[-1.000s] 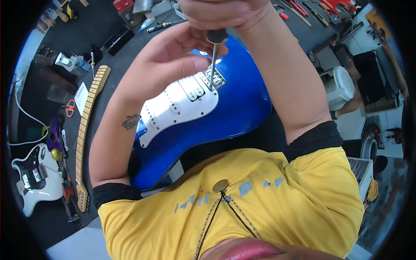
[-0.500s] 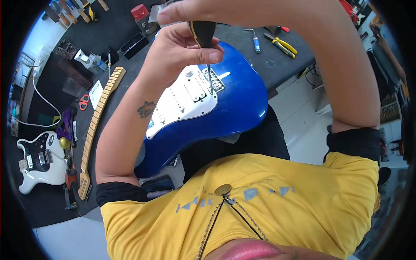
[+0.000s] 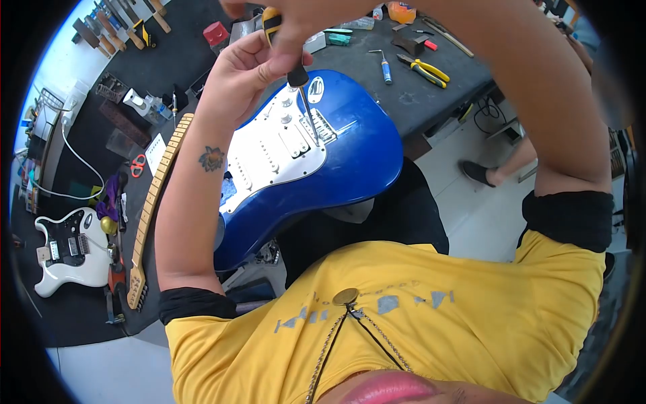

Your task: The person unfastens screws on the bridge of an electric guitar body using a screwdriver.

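Upright but slightly tilted, a screwdriver (image 3: 297,76) with a black and yellow handle has its tip on the white pickguard (image 3: 266,156) of a blue guitar body (image 3: 367,145), beside the metal bridge (image 3: 319,126). My right hand (image 3: 303,19) is closed round the upper handle, its fingers partly cut off by the top edge. Lower down, my left hand (image 3: 245,77) has thumb and fingers closed about the handle; some fingertips are hidden. The guitar body lies partly on the dark workbench (image 3: 431,101) and partly over my lap.
A guitar neck (image 3: 153,202) and white guitar body (image 3: 77,259) lie left, with orange scissors (image 3: 137,165). Yellow-handled pliers (image 3: 424,71) and a blue-handled tool (image 3: 385,69) lie beyond the blue body. Another person's foot (image 3: 476,172) is on the floor at right.
The screwdriver handle has tilted left, its tip staying near the bridge. Both hands have shifted left with it. The view has moved, bringing another person's foot into sight.
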Demonstrator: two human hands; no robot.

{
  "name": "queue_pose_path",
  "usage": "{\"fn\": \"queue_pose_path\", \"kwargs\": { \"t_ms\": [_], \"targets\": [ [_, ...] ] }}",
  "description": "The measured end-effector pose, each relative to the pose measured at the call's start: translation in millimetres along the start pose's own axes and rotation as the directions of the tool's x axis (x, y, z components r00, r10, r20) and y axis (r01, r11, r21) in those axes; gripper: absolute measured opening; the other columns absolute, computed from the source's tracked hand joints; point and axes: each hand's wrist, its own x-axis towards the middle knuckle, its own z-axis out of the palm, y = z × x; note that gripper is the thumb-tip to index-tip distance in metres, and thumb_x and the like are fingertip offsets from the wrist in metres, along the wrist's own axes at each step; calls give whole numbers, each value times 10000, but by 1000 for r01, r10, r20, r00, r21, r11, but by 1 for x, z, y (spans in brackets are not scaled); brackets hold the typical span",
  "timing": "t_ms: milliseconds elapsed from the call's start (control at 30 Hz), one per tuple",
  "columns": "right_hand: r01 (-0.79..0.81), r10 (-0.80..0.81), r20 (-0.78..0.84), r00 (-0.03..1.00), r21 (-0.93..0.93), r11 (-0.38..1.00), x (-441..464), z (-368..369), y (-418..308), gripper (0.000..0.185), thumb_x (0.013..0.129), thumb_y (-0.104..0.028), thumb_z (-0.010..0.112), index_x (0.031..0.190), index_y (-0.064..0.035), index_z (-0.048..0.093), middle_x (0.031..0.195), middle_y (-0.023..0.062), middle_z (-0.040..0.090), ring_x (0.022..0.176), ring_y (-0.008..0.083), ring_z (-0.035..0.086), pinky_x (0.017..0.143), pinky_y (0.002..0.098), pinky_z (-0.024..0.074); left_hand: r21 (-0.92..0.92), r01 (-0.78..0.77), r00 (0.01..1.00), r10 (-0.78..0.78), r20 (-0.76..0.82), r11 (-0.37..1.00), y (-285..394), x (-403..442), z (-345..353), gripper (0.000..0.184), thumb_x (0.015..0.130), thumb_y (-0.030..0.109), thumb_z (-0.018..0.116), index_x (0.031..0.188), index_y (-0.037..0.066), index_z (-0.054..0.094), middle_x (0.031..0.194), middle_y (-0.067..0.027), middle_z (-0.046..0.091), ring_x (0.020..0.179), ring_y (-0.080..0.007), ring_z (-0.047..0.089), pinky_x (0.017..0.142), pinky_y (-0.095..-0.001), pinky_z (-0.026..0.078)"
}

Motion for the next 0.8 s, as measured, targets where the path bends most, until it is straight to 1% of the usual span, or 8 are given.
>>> {"fn": "queue_pose_path", "kwargs": {
  "t_ms": [67,300,400,533,667,700,733,800],
  "targets": [
    [-12,12,-8,1000,-19,1000,10,-1,0,169,904,-56,621,1064,-11,652,929,163,691,869,288,685,745,406,524,-1,-97,995,97,-25,995,4,3,20,472,911,175,796,1292,-26,603,1137,-142,712,1128,-259,699,1003,-396,563],
    [58,-64,104,993,55,997,19,-15,5,213,890,-33,622,1097,11,647,952,184,695,880,299,692,736,399,524,-257,112,994,-103,48,960,18,-8,15,337,1002,138,670,1306,10,602,1265,-193,643,1221,-296,641,1056,-432,510],
    [42,-71,230,971,130,991,24,-18,12,233,884,-24,622,1112,20,645,962,193,697,884,303,694,732,395,524,-78,116,984,-105,142,990,35,-3,5,436,962,105,662,1368,-10,553,1286,-208,635,1263,-340,618,1113,-482,463],
    [14,-21,26,999,263,965,8,-19,-4,244,867,-34,662,1107,8,664,990,207,698,935,340,696,795,413,533,10,36,998,-36,57,999,18,3,9,358,923,166,798,1202,-15,667,1123,-136,732,1080,-224,726,997,-366,564],
    [-395,353,-183,918,-311,865,31,8,-7,208,978,-152,646,1135,-55,742,847,118,748,819,299,758,719,394,610,96,-23,977,43,-208,995,25,6,34,583,724,66,934,1236,-4,664,1057,-20,708,914,-105,676,851,-266,537],
    [-186,106,-173,979,-554,812,30,26,21,194,944,-192,678,1057,-86,795,847,140,749,833,312,755,712,402,608,135,92,970,-58,-236,987,26,9,31,672,674,73,961,1261,3,642,1075,-21,684,983,-108,654,875,-286,536],
    [-386,387,-64,920,-322,864,36,12,-1,216,922,-209,707,1054,-59,788,858,152,742,842,309,753,734,395,604,168,214,948,-163,-274,962,27,7,27,761,624,79,988,1287,10,620,1094,-22,660,1053,-110,632,900,-305,536],
    [-314,289,-139,947,-224,923,37,23,12,225,916,-198,709,1049,-23,755,848,155,730,828,315,742,718,404,590,118,99,967,-68,-244,988,25,3,28,762,679,125,969,1329,20,586,1140,-47,648,1111,-131,619,937,-310,532]
  ]
}}
